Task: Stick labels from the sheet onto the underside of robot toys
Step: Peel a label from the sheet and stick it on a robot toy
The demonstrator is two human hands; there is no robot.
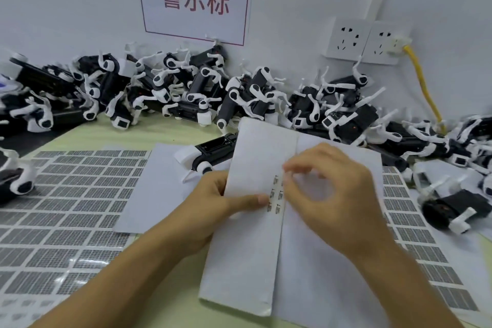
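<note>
A folded white label sheet [255,247] is held up in front of me over the table. My left hand [213,205] grips its left edge, thumb pressed on the front beside a narrow strip of small printed labels [277,196]. My right hand [338,194] pinches at that strip with thumb and forefinger near its top; whether a label has lifted is blurred. One black-and-white robot toy [210,153] lies on its back just behind the sheet.
A long heap of robot toys [202,93] runs along the wall. Large label sheets lie flat at the left [66,208] and right [415,221]. Another toy [452,210] lies at the right. Wall sockets [362,40] hold a yellow cable [423,82].
</note>
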